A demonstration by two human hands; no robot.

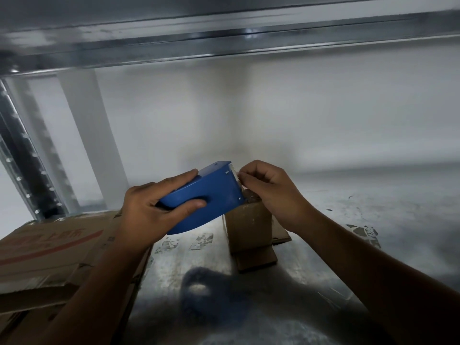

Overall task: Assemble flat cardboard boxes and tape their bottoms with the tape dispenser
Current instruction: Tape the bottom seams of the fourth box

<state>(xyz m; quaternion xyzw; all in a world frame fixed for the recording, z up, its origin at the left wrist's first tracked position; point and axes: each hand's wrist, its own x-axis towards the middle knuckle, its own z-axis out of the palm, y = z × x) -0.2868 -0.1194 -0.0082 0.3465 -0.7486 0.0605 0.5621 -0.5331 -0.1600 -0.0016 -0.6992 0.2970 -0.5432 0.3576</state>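
My left hand grips a blue tape dispenser and holds it in the air above the metal shelf, its serrated blade end turned to the right. At that blade my right hand pinches the tape end with thumb and fingertips. Just below and behind the dispenser's front stands a small brown cardboard box, upright on the shelf, with a flap sticking out at its near side. The tape itself is barely visible between my fingers.
A stack of flat cardboard boxes with red print lies at the left on the scuffed metal shelf surface. An upper shelf beam runs overhead, and a perforated upright post stands at far left.
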